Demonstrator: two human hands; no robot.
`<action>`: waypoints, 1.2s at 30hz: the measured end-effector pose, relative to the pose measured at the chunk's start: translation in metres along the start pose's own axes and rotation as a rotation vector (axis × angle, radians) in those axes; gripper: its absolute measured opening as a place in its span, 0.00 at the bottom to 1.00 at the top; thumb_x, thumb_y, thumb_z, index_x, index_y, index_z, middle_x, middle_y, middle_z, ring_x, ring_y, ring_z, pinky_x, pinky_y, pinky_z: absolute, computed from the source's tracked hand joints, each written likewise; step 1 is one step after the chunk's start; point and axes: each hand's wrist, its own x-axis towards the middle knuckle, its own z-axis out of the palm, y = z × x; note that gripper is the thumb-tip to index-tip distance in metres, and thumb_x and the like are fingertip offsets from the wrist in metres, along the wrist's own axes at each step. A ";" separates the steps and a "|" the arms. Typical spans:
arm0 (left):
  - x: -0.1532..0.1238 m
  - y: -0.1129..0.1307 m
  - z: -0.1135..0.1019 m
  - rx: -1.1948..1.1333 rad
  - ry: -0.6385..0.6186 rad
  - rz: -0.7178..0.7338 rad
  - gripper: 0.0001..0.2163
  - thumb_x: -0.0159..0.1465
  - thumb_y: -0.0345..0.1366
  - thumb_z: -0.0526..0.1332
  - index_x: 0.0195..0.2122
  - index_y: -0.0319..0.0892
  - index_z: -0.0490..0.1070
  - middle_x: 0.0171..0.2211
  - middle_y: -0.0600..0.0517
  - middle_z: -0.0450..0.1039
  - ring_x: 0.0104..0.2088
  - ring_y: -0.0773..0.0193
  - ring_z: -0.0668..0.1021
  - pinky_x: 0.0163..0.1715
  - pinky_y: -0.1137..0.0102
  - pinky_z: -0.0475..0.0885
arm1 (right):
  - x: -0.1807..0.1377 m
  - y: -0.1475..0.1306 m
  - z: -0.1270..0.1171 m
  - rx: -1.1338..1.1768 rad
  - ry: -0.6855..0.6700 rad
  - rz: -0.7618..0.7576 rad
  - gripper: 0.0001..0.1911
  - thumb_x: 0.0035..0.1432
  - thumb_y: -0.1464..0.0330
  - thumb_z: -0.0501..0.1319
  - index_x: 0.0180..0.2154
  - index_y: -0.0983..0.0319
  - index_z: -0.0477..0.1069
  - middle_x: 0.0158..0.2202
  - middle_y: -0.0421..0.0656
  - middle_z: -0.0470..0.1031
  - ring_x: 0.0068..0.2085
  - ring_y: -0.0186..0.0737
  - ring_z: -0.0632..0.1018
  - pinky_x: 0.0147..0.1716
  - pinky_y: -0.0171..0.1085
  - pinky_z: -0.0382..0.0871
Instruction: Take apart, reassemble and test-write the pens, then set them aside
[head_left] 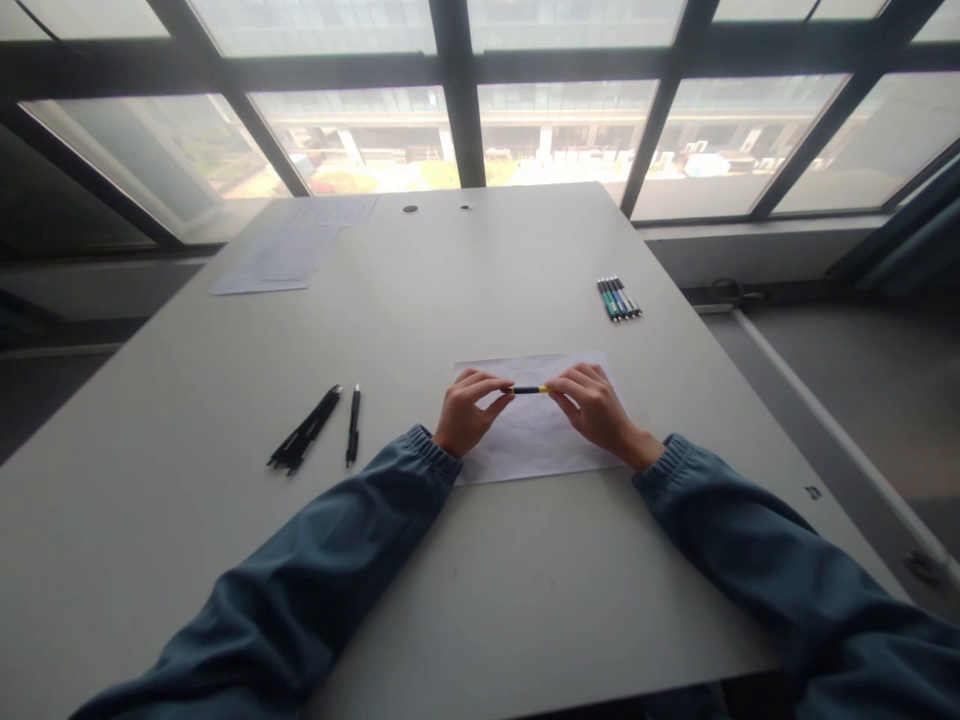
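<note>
A slim black and yellow pen (529, 390) lies level between my hands, above a white sheet of paper (525, 455) with faint marks. My left hand (471, 408) pinches its dark left end between thumb and fingers. At the yellow right end, my right hand (591, 405) has thumb and fingers closed on it. Fingertips cover both ends of the pen. To the left of my left hand, a single black pen (353, 425) lies on the table, with a bunch of black pens (306, 430) beside it.
Several pens with teal, blue and pale barrels (619, 299) lie side by side at the right. More paper sheets (277, 255) rest at the far left of the white table (420, 310). Large windows stand behind it. A small dark item (813, 493) sits near the right edge.
</note>
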 end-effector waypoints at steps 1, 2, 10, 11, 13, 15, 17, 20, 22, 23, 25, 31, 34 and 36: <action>0.000 -0.001 0.000 0.001 0.001 -0.001 0.06 0.63 0.38 0.69 0.41 0.46 0.80 0.34 0.49 0.82 0.36 0.60 0.79 0.41 0.62 0.76 | 0.000 0.000 0.000 0.000 -0.001 0.000 0.08 0.71 0.68 0.56 0.42 0.57 0.74 0.37 0.44 0.79 0.43 0.44 0.74 0.47 0.45 0.63; -0.001 -0.001 0.000 0.002 0.001 -0.004 0.07 0.63 0.38 0.69 0.42 0.46 0.80 0.34 0.50 0.82 0.36 0.60 0.79 0.41 0.62 0.76 | 0.000 0.000 -0.001 0.000 -0.002 0.001 0.08 0.71 0.68 0.56 0.42 0.57 0.74 0.37 0.43 0.79 0.42 0.44 0.74 0.47 0.45 0.63; -0.001 -0.004 0.001 -0.017 -0.014 -0.025 0.06 0.63 0.41 0.69 0.36 0.46 0.79 0.33 0.50 0.82 0.35 0.60 0.79 0.38 0.63 0.77 | 0.000 0.000 -0.002 0.001 0.006 -0.018 0.08 0.70 0.68 0.57 0.42 0.57 0.75 0.38 0.43 0.79 0.42 0.44 0.74 0.47 0.45 0.63; -0.001 -0.004 0.001 -0.020 -0.016 -0.028 0.06 0.63 0.41 0.69 0.36 0.46 0.80 0.33 0.50 0.82 0.35 0.60 0.79 0.37 0.63 0.77 | 0.000 0.000 -0.001 0.001 0.007 -0.018 0.08 0.70 0.68 0.57 0.42 0.57 0.75 0.38 0.43 0.79 0.42 0.44 0.74 0.47 0.45 0.63; -0.001 -0.004 0.001 -0.025 -0.020 -0.038 0.07 0.63 0.42 0.68 0.36 0.45 0.80 0.33 0.49 0.82 0.34 0.61 0.79 0.37 0.63 0.77 | 0.000 0.001 -0.001 0.005 0.012 -0.023 0.08 0.70 0.68 0.57 0.42 0.57 0.75 0.38 0.43 0.79 0.42 0.44 0.74 0.47 0.45 0.63; -0.002 -0.004 0.001 -0.034 -0.021 -0.047 0.07 0.63 0.43 0.68 0.36 0.45 0.80 0.32 0.50 0.81 0.33 0.61 0.78 0.36 0.63 0.77 | 0.000 0.001 -0.001 0.013 0.014 -0.030 0.08 0.70 0.67 0.57 0.42 0.57 0.75 0.38 0.44 0.79 0.42 0.44 0.74 0.46 0.45 0.64; -0.002 -0.004 0.001 -0.045 -0.020 -0.047 0.08 0.63 0.43 0.69 0.36 0.45 0.80 0.31 0.50 0.81 0.32 0.61 0.78 0.36 0.64 0.77 | 0.001 0.000 -0.002 0.017 0.011 -0.036 0.08 0.70 0.67 0.57 0.42 0.57 0.75 0.37 0.44 0.79 0.41 0.44 0.74 0.46 0.45 0.64; -0.002 -0.003 0.000 -0.053 -0.016 -0.028 0.07 0.63 0.43 0.69 0.36 0.46 0.80 0.30 0.51 0.81 0.32 0.62 0.77 0.36 0.64 0.76 | 0.002 -0.002 -0.003 0.009 0.010 -0.046 0.09 0.71 0.67 0.56 0.42 0.58 0.75 0.36 0.44 0.79 0.41 0.43 0.74 0.46 0.45 0.64; -0.002 -0.003 0.000 -0.053 -0.012 -0.015 0.07 0.63 0.42 0.69 0.36 0.46 0.80 0.30 0.51 0.81 0.31 0.62 0.77 0.35 0.65 0.76 | 0.001 -0.002 -0.003 0.003 0.000 -0.053 0.10 0.71 0.67 0.55 0.42 0.58 0.75 0.36 0.44 0.79 0.41 0.44 0.74 0.46 0.44 0.64; -0.001 -0.003 0.000 -0.054 -0.012 -0.012 0.07 0.63 0.43 0.69 0.36 0.46 0.81 0.30 0.51 0.81 0.31 0.62 0.77 0.35 0.65 0.76 | 0.001 -0.002 -0.003 0.000 -0.011 -0.055 0.10 0.71 0.67 0.54 0.42 0.59 0.75 0.36 0.45 0.79 0.41 0.44 0.74 0.46 0.44 0.64; -0.001 -0.003 0.000 -0.057 -0.012 -0.007 0.07 0.63 0.43 0.69 0.36 0.46 0.81 0.30 0.51 0.80 0.31 0.62 0.77 0.35 0.65 0.75 | 0.001 -0.002 -0.002 -0.007 -0.037 -0.059 0.11 0.72 0.68 0.53 0.43 0.59 0.74 0.37 0.45 0.78 0.40 0.44 0.74 0.45 0.44 0.64; -0.002 -0.002 0.000 -0.050 -0.020 -0.020 0.08 0.63 0.43 0.69 0.36 0.45 0.80 0.30 0.51 0.80 0.32 0.62 0.77 0.36 0.65 0.75 | -0.002 0.000 0.000 0.023 -0.050 -0.077 0.09 0.70 0.67 0.55 0.45 0.61 0.73 0.38 0.47 0.78 0.39 0.45 0.75 0.43 0.44 0.66; -0.001 -0.001 -0.001 -0.050 -0.022 -0.012 0.08 0.63 0.43 0.69 0.36 0.45 0.80 0.30 0.51 0.80 0.31 0.62 0.77 0.35 0.65 0.75 | -0.003 0.002 0.003 0.085 -0.021 -0.061 0.09 0.68 0.66 0.59 0.49 0.60 0.71 0.38 0.46 0.78 0.39 0.45 0.76 0.44 0.44 0.67; -0.001 -0.001 -0.001 -0.057 -0.018 0.007 0.07 0.63 0.42 0.69 0.36 0.45 0.80 0.29 0.51 0.80 0.31 0.63 0.77 0.35 0.66 0.75 | -0.004 0.003 0.005 0.117 0.010 -0.028 0.06 0.68 0.68 0.59 0.46 0.60 0.71 0.35 0.45 0.77 0.36 0.43 0.75 0.41 0.43 0.68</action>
